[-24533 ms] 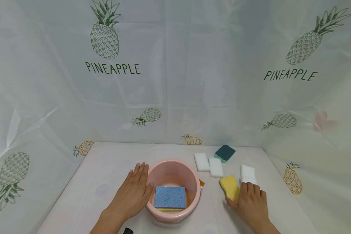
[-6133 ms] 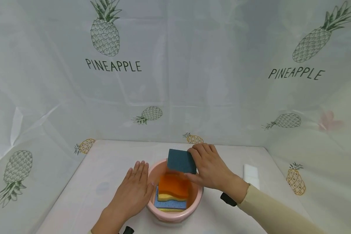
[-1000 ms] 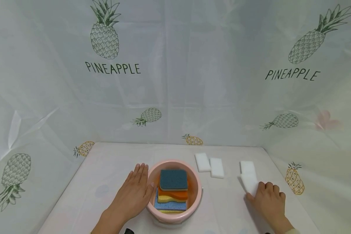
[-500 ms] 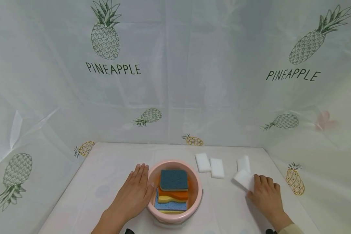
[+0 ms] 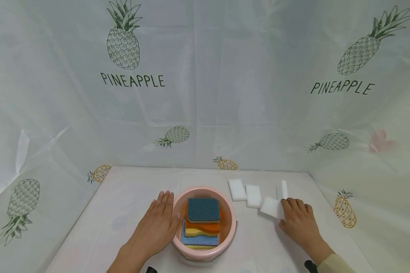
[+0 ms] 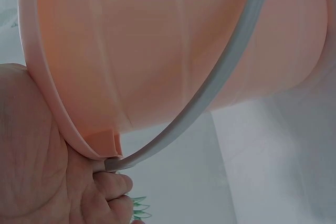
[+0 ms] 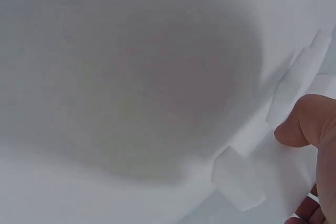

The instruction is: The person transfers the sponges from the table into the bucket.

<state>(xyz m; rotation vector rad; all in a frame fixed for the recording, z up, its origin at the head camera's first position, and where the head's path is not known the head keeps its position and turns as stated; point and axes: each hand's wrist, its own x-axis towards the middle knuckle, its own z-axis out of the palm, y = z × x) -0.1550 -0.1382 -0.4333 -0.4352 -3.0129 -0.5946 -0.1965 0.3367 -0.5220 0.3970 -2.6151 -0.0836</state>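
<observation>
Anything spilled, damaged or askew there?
Nothing stands out: the pink bucket stands upright, the sponges inside lie stacked, and no spill or tear shows. The white pad in the right hand is askew, likely from being held.

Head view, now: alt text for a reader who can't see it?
A person's right hand pinches a white block over a pale table, while the left hand rests against a pink bucket holding stacked colourful sponges. More white blocks lie nearby; a pineapple-printed backdrop hangs behind.
</observation>
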